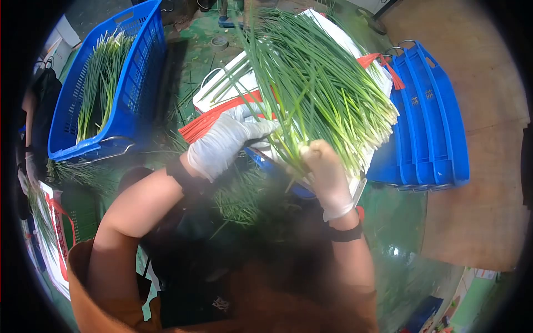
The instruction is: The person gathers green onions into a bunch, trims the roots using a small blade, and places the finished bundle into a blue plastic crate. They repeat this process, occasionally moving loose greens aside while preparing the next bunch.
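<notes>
Head view: noted at centre, a small bunch of green onions point(289, 137), held between two gloved hands just over the near edge of the main pile. Left hand point(222, 140) closed on the green stalks, thumb pointing across toward the other hand. Right hand point(326, 175) closed around the pale lower ends, thumb and fingers drawn together; exact finger placement blurred. Dark bands at both wrists.

Directly beyond, a thick pile of green onions point(327, 91), spread on a white board point(217, 95), pale root ends toward the right, green tops toward the far left. Red strips point(208, 123) on the near left part of the board, partly under the left hand; another red strip point(368, 59) at the far right edge of the pile.

Further out, left: blue crate point(145, 77) standing on the green floor point(397, 216), more green onions point(105, 77) lying inside. Roll of tape point(220, 42) on the floor between crate and board. Loose trimmings point(240, 200) scattered below the hands.

Right of the pile: several blue crates point(430, 119) nested together, beside a brown panel point(480, 183).

Far left edge: part of another person point(41, 105), near a second white board point(54, 252) with green onions and red on it. Details there too distorted to read.
</notes>
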The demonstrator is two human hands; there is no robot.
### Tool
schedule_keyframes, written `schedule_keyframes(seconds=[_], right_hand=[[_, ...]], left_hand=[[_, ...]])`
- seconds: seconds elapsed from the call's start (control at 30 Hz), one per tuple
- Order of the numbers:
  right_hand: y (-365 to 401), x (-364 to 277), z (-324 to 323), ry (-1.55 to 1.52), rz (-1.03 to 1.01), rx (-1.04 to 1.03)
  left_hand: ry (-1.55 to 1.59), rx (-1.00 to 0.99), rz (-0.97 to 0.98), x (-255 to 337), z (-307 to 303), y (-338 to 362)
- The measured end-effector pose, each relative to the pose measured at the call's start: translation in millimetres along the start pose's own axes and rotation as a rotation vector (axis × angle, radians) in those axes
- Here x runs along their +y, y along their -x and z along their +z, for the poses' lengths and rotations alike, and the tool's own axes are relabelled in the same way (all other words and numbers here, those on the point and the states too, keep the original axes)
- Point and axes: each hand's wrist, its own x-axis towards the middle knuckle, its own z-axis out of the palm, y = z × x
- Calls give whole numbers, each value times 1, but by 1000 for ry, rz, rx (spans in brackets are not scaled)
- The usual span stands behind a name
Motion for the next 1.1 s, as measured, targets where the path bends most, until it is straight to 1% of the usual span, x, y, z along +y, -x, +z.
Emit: schedule_keyframes(seconds=[0.03, 0.1, 0.13, 0.17, 0.2, 0.27, 0.33, 0.37, 0.43, 0.47, 0.5, 0.57, 0.6, 0.63, 0.7, 0.73, 0.77, 0.83, 0.87, 0.9, 0.97, 1.0, 1.03, 1.07, 1.1], right_hand=[[-6, 6, -7, 1, 1, 0], [-25, 21, -25, 132, -161, 194], [-30, 24, -25, 454, -418, 452], [-30, 21, -24, 458, -419, 450], [-30, 17, -23, 837, -731, 563], [-31, 24, -21, 1014, -993, 404], [-1, 12, 12, 798, -329, 66], [-2, 14, 13, 795, -327, 64], [-4, 21, 13, 701, 7, -37], [-6, 20, 7, 666, -49, -4], [-7, 17, 2, 667, -51, 0], [-5, 5, 0, 199, -195, 153], [-3, -2, 2, 149, -142, 208], [-5, -1, 2, 150, -141, 208], [-12, 5, -5, -166, -282, 305], [-19, 10, -14, -180, -350, 288], [-21, 6, -17, -181, -350, 291], [-22, -2, -22, -424, -148, 163], [-27, 2, -26, -351, -154, -8], [-29, 8, -26, -352, -155, -5], [-31, 19, -14, -326, 28, 12], [-30, 24, -14, -292, 91, -37], [-28, 27, -10, -293, 92, -38], [-25, 30, -4, -252, 64, -106], [-23, 33, 2, -212, 36, -173]], left_hand=[[51, 5, 12, 3, 0, 1], [93, 41, -1, -13, -18, -9], [80, 60, -51, -16, -24, -11], [68, 78, -99, -18, -27, -12], [72, 77, -93, -19, -26, -12], [80, 128, -108, -21, -25, -11], [123, 105, -121, -19, -23, -11], [156, 72, -143, -18, -21, -10], [147, 52, -147, -16, -16, -6], [144, 32, -144, -14, -14, -4], [143, 27, -142, -12, -12, -2], [143, -5, -179, -8, -9, 4], [143, -19, -200, -10, -8, 7], [144, -19, -201, -12, -8, 8], [132, -27, -235, -17, -8, 8], [118, 7, -251, -26, -13, 6], [117, 5, -252, -30, -15, 6], [107, -16, -321, -38, -17, 6], [165, 14, -337, -41, -16, 7], [164, 12, -339, -47, -16, 6], [60, 35, -280, -57, -18, 6], [58, 36, -282, -57, -19, 7], [-3, -27, -306, -57, -21, 8], [-62, -89, -329, -58, -22, 9], [-59, -87, -328, -58, -22, 9]])
